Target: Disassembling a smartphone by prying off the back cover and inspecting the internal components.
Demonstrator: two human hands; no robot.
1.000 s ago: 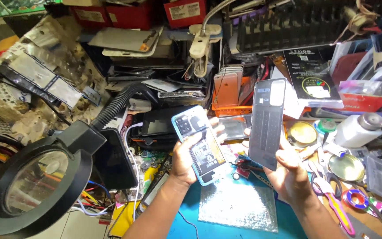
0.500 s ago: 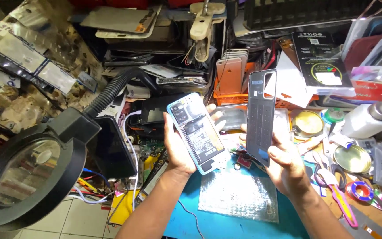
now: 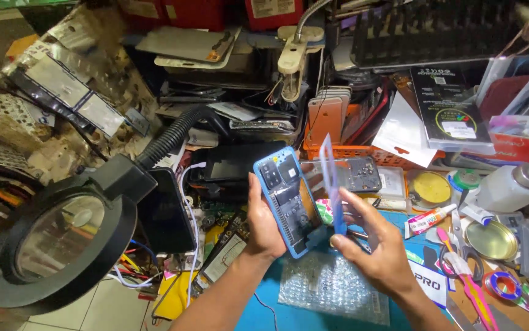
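Cluttered repair bench (image 3: 289, 312) below; left hand (image 3: 264, 224) grips an opened blue phone (image 3: 289, 199), right hand (image 3: 377, 245) pinches a thin back cover (image 3: 332, 184) edge-on beside it.

Both bare forearms are seen rising from the near edge of the scene toward its middle. The left hand (image 3: 264, 224) is held upright with the wrist straight, its fingers hidden and only the thumb laid along the near left edge of what is gripped. The right hand (image 3: 377, 245) is raised just to the right of it, wrist slightly bent, palm turned leftward; its thumb and forefinger are pinched together while the remaining fingers (image 3: 362, 205) are spread loosely.
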